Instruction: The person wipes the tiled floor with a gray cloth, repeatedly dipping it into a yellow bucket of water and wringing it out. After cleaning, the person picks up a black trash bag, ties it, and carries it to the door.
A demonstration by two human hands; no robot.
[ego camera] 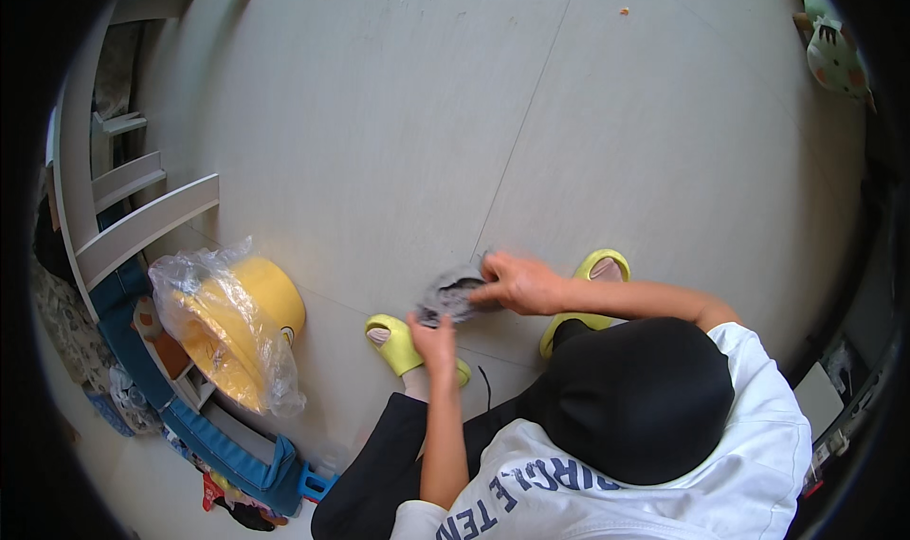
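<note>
A grey fuzzy object, perhaps fabric or a shoe, is held between my two hands above the floor, too blurred to name surely. My left hand grips its near lower edge. On its right side my right hand is closed around it, blurred, with the index finger pressed to it. Yellow-green slippers are on my feet; one slipper is beside my left hand, another is beyond my right forearm. A thin dark cord lies below the object.
On the left a yellow bin lined with clear plastic lies tilted beside a pale wooden frame and a blue fabric piece. A small orange scrap is on the tiled floor. A green cartoon-faced item stands far right.
</note>
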